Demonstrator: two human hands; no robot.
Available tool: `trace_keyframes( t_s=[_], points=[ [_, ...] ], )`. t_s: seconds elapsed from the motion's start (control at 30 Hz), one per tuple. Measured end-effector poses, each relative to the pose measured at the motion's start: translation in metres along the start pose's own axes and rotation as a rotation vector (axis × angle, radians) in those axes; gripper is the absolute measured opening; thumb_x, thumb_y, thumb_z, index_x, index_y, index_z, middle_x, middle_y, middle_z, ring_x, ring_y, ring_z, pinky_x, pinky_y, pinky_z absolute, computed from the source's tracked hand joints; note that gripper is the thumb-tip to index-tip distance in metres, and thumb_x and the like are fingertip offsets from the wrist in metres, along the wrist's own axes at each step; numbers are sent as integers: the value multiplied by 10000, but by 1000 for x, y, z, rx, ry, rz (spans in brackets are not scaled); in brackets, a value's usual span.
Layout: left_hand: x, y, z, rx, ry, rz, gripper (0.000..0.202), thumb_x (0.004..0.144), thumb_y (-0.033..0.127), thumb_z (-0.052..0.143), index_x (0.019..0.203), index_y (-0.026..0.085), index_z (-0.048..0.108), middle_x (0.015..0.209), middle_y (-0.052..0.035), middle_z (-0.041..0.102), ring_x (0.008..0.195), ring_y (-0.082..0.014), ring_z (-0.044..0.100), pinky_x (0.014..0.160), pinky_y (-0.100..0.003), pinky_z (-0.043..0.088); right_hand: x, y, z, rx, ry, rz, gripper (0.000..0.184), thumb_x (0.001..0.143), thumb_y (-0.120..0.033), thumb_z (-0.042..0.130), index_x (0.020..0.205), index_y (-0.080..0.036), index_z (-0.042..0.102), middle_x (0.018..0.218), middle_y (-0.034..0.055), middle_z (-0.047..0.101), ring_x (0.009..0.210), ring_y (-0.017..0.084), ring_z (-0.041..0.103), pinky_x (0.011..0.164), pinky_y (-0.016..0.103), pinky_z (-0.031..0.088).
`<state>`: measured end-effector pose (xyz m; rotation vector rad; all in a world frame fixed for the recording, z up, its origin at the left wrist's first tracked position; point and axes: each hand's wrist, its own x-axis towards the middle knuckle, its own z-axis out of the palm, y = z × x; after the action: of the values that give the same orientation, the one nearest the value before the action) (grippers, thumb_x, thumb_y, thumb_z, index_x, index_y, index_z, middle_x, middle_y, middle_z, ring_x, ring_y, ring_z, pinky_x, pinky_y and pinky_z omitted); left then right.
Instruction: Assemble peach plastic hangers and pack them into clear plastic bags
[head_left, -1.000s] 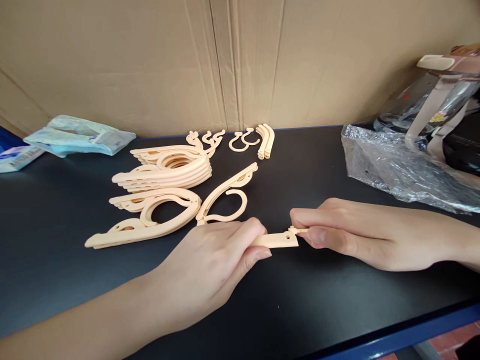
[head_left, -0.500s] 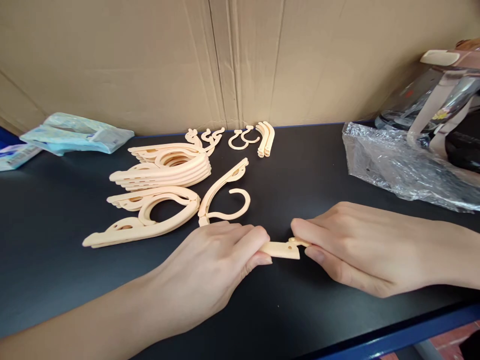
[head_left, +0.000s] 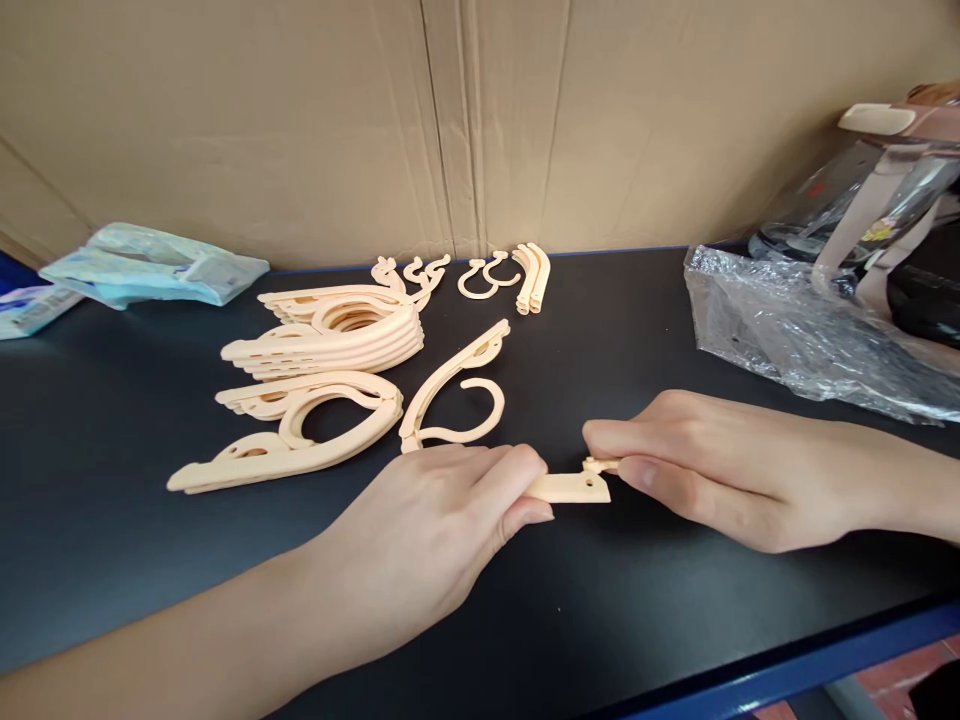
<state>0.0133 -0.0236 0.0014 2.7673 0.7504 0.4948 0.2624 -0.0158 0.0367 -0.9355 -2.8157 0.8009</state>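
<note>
My left hand (head_left: 442, 530) is closed round a cream plastic hanger arm (head_left: 574, 487), whose flat end with a small hole sticks out to the right. My right hand (head_left: 712, 470) pinches a small cream piece (head_left: 596, 465) with a knob, mostly hidden by the fingers. That piece meets the upper corner of the arm's end. Just beyond my left hand are a curved hanger arm (head_left: 450, 375) and a hook (head_left: 491, 410); whether they join the held arm is hidden. Folded hangers (head_left: 322, 345) lie stacked on the left, with another folded pair (head_left: 285, 450) nearer me.
Loose hooks (head_left: 480, 280) and short curved pieces (head_left: 531, 280) lie at the back of the black table (head_left: 615, 340). A light blue packet (head_left: 150, 265) is at left. Clear plastic wrap (head_left: 795, 330) and a strapped clear bottle (head_left: 847, 200) stand at right. Cardboard (head_left: 300, 130) rises behind.
My right hand has moved slightly up, and its piece now sits at the arm's upper corner. The held arm and the curved arm beyond have shifted slightly right.
</note>
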Motion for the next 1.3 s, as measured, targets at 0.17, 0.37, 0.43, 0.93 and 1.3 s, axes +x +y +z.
trace_keyframes(
  t_s=[0.17,0.37,0.43,0.93,1.3],
  points=[
    [1,0,0,12,1,-7,244,1059,230,314,872,199,469,698,50,549,552,-122,508,528,-242,370,-1,3,2,24,-41,-34,236,1033,-277,287,800,-242,310,588,-71,348,459,117,309,493,294,260],
    [1,2,-1,37,8,0,279,1062,229,295,858,193,482,678,49,550,536,-123,495,518,-244,364,1,4,6,39,-60,-75,175,1004,-226,292,831,-248,272,597,-78,316,448,119,235,470,297,230],
    [1,2,-1,45,7,1,295,1062,230,291,848,190,489,669,45,550,533,-125,493,515,-248,364,1,3,7,-5,-37,-97,166,987,-226,295,830,-252,250,600,-80,294,452,125,207,464,302,217],
    [1,2,-2,13,-14,13,345,1070,259,260,815,198,483,685,38,569,539,-128,519,526,-261,362,-1,-3,13,-344,101,-202,151,882,-149,314,777,-256,302,616,-46,420,474,140,271,461,297,209],
    [1,1,-2,-51,-39,15,305,1067,256,279,839,203,474,692,54,538,563,-123,489,552,-261,340,-3,-4,18,-549,205,-275,180,894,-169,324,752,-241,407,588,-26,443,479,157,322,468,322,223]
  ],
)
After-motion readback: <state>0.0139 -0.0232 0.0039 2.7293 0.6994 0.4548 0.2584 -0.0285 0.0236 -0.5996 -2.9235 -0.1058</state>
